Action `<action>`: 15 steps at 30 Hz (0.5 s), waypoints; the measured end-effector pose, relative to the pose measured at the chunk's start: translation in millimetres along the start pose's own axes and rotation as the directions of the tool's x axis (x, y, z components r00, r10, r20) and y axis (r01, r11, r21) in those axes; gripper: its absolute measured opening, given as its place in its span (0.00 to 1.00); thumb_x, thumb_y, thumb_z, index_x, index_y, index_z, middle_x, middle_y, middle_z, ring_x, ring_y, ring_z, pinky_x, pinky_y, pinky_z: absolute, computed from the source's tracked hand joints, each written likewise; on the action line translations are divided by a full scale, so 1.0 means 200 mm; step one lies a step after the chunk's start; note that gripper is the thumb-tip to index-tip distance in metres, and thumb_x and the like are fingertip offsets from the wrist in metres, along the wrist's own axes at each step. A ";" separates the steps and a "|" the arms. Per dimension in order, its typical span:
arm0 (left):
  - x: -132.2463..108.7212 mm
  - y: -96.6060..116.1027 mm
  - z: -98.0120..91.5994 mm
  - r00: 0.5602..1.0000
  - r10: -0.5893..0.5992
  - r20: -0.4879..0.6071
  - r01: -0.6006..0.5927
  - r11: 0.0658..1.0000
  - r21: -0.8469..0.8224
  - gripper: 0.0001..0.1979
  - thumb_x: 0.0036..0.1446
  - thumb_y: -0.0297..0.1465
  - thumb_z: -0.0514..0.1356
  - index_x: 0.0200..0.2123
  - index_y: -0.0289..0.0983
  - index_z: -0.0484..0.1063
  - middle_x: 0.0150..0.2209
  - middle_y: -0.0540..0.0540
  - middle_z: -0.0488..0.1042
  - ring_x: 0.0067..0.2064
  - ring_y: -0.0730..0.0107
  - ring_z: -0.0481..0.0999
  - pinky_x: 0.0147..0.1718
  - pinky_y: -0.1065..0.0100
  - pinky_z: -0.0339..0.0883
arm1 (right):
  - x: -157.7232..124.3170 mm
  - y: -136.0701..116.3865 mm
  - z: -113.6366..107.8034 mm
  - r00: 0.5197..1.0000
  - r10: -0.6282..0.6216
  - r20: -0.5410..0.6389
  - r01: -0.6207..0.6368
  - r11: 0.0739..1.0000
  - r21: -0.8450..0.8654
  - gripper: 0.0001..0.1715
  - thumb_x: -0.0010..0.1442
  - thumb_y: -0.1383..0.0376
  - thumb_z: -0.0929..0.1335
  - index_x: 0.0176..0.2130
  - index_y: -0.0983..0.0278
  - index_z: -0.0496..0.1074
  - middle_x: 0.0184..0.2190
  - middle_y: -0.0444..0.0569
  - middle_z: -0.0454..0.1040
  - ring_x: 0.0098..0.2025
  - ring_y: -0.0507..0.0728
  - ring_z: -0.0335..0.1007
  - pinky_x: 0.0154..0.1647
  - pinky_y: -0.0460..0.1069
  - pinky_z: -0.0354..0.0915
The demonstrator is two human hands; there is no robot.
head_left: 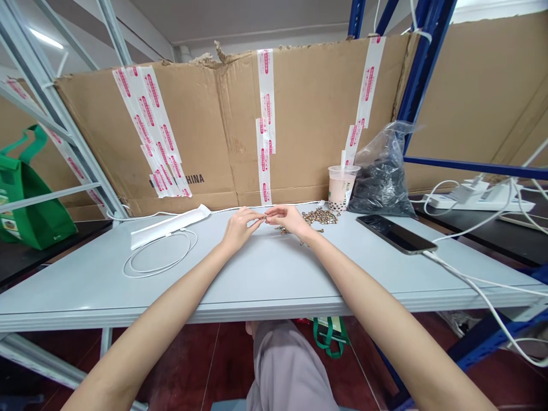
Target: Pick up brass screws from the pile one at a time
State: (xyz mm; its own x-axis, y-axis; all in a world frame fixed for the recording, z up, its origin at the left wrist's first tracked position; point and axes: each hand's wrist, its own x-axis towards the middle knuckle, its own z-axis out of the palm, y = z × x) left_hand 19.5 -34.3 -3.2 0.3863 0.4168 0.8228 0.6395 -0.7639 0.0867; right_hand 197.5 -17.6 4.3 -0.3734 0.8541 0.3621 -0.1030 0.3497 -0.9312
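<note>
My left hand (238,227) and my right hand (289,218) meet above the middle of the table, fingertips pinched together. Between them is a small brass-coloured metal part (264,217), too tiny for me to tell its kind. Just right of my right hand lies a pile of small brass-coloured metal parts (320,216). Several more are scattered close to the right wrist, partly hidden by that hand.
Behind the pile stand a bubble tea cup (342,185) and a clear bag of black material (381,185). A phone (396,234) lies on the right with white cables. A coiled white cable (160,268) and a white strip (169,226) lie left. Cardboard (197,125) walls the back.
</note>
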 end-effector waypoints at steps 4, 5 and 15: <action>0.00 0.01 0.00 0.999 -0.045 0.000 0.045 0.997 -0.062 0.07 0.52 0.33 0.60 0.34 0.39 0.75 0.32 0.47 0.77 0.34 0.69 0.70 0.33 0.67 0.64 | 0.00 0.01 0.00 1.000 0.026 -0.010 -0.026 1.000 -0.010 0.13 0.40 0.66 0.73 0.31 0.68 0.72 0.26 0.46 0.73 0.29 0.50 0.69 0.35 0.48 0.67; 0.00 0.02 0.00 0.998 -0.057 -0.001 0.057 0.996 -0.074 0.07 0.52 0.34 0.60 0.34 0.39 0.75 0.32 0.48 0.77 0.33 0.69 0.70 0.33 0.66 0.64 | 0.00 0.01 0.00 0.999 0.031 -0.012 -0.031 0.999 -0.017 0.14 0.41 0.66 0.73 0.31 0.68 0.72 0.26 0.46 0.73 0.28 0.49 0.68 0.33 0.47 0.67; -0.01 0.02 0.01 0.993 -0.107 -0.049 0.102 0.990 -0.099 0.07 0.54 0.33 0.58 0.33 0.40 0.76 0.30 0.48 0.77 0.32 0.69 0.70 0.34 0.66 0.62 | -0.03 -0.01 0.01 0.992 -0.020 0.123 0.058 0.947 -0.315 0.13 0.54 0.58 0.64 0.35 0.65 0.67 0.33 0.48 0.70 0.34 0.51 0.64 0.27 0.44 0.60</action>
State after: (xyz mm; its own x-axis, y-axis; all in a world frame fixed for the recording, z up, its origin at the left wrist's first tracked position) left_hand 23.4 -37.7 -4.9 0.2828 0.4720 0.8350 0.6069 -0.7622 0.2253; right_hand 199.5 -24.9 4.3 -0.4818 0.7931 0.3725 0.1709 0.5020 -0.8478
